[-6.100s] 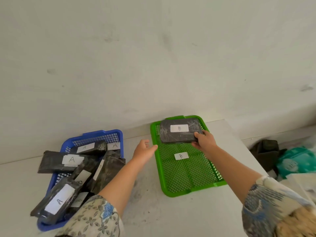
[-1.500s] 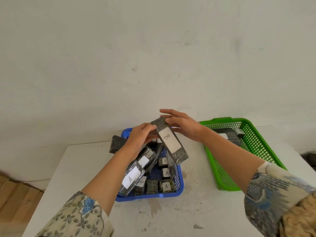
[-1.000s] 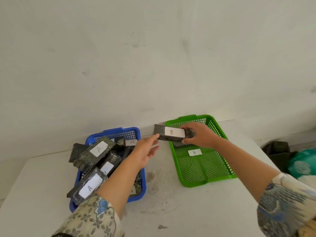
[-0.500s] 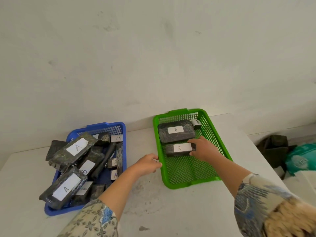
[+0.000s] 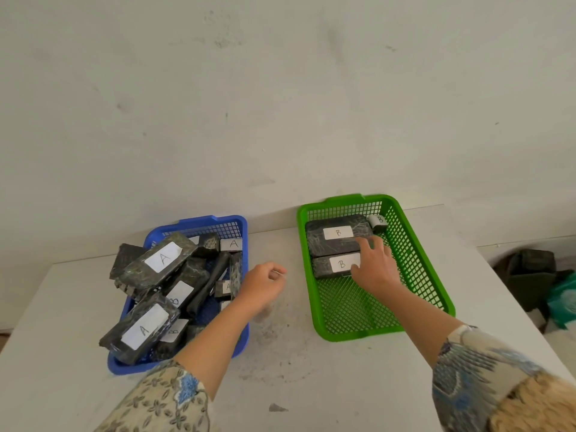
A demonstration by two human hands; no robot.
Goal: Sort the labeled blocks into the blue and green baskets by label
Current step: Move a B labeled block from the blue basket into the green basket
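The green basket (image 5: 436, 285) stands at the right of the white table and holds a large block labeled B (image 5: 318, 241), a narrow B block (image 5: 324, 266) in front of it, and a small B block (image 5: 377, 222) in the far corner. My right hand (image 5: 374, 269) lies inside it, fingers spread, touching the narrow block's right end. The blue basket (image 5: 215, 219) at the left is piled with dark blocks, mostly labeled A (image 5: 156, 263), with a B-labeled one (image 5: 179, 294) among them. My left hand (image 5: 265, 285) hovers between the baskets, loosely curled and holding nothing.
A wall rises right behind the table. On the floor to the right of the table sit a dark bag (image 5: 530, 275) and a teal bag (image 5: 564, 300). A small dark scrap (image 5: 277, 408) lies on the table near the front.
My right hand carried the narrow B block from the blue basket to the green one, set it down in front of the large B block, and spread its fingers. My left hand curled.
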